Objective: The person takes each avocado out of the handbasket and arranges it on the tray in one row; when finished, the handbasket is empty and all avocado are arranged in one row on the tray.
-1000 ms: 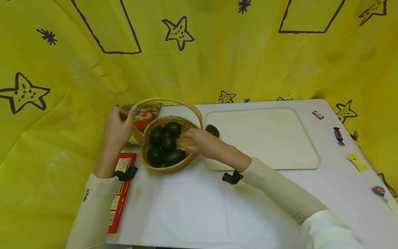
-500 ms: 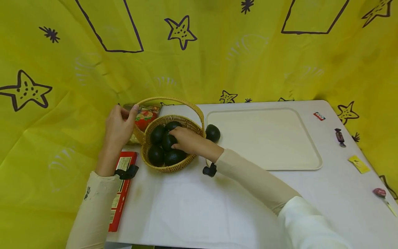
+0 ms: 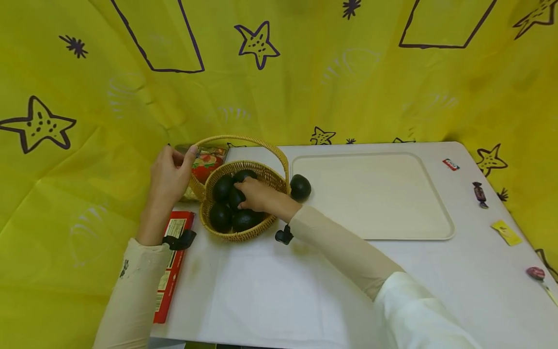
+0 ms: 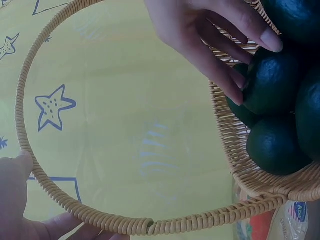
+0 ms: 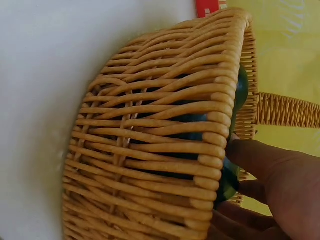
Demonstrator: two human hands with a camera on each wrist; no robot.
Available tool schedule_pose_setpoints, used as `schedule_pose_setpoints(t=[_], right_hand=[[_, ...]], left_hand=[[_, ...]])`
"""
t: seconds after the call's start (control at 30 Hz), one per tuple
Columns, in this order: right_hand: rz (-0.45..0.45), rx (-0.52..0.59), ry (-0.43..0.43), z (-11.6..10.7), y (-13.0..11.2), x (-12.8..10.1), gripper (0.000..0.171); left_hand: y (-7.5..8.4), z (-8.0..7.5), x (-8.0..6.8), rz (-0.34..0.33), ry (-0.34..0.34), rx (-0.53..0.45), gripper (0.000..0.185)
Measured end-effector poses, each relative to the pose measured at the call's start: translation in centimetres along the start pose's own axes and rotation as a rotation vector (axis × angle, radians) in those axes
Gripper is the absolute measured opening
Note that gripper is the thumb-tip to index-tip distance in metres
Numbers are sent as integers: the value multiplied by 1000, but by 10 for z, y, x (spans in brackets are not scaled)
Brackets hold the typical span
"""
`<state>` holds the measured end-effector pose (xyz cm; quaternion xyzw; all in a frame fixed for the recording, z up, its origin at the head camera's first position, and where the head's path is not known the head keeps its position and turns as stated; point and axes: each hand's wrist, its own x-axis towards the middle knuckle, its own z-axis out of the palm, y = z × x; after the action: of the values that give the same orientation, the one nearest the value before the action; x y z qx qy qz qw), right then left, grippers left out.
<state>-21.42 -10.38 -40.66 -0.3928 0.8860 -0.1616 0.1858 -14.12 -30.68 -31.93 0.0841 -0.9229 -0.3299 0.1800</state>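
Along the left edge of the desk (image 3: 270, 291) lies a red box (image 3: 171, 264), partly under the left sleeve. Above it the left hand (image 3: 167, 177) pinches the arched handle (image 3: 241, 141) of the wicker basket (image 3: 261, 170) between thumb and fingers; the left wrist view shows the thumb and a fingertip on either side of the coil. That grip is where it was a second ago, so the basket is being steadied near the desk's back left corner, just in front of a colourful packet (image 3: 205, 162).

What has changed is the right hand (image 3: 257, 194). A second ago it was crossing the basket's right rim; now it is inside, its fingers (image 4: 235, 35) curled over the top of one dark avocado (image 4: 272, 80) in the middle of the pile. The fingers lie against the fruit and bend round it, though it still sits among the other avocados (image 3: 222, 217), not lifted. Judging by this, the hand has gone from reaching to taking hold, and a pick-up of this fruit looks to be the step in hand.

Right of the basket, one avocado already out (image 3: 300, 187) rests on the left edge of the pale tray (image 3: 392, 228), which suggests the fruit is being moved across one at a time. Small wrapped sweets (image 3: 480, 193) lie along the desk's right edge.
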Motion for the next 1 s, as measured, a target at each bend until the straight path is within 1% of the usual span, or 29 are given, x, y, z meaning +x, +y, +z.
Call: schedule_pose_setpoints(t=[0.2,0.4,0.53,0.6,0.73,0.8,0.93,1.0], right_hand=[[81,-28,-48,-1,-8,2,83],[155,-25,-67,-4,-14,2,83],[174,-21,-58,-5,-15,0,80],[168,-20,-36,-5,-15,-2,78],[131,-62,-7,-9,-21,-10,75],[109,-93,-25,-11,-25,-14,71],[49,-128,-94,-11,-34,-23,52],[30,-131,-114,-7,-35,-25,45]], left_hand=[[2,0,0,7,-7,-15,64],[4,1,0,11,-18,-17,66],[4,1,0,10,-27,-30,66],[4,2,1,13,-25,-31,65],[3,2,0,14,-22,-34,65],[3,2,0,15,-19,-36,64],[2,1,-1,13,-8,-34,64],[2,1,-1,15,-4,-33,64]])
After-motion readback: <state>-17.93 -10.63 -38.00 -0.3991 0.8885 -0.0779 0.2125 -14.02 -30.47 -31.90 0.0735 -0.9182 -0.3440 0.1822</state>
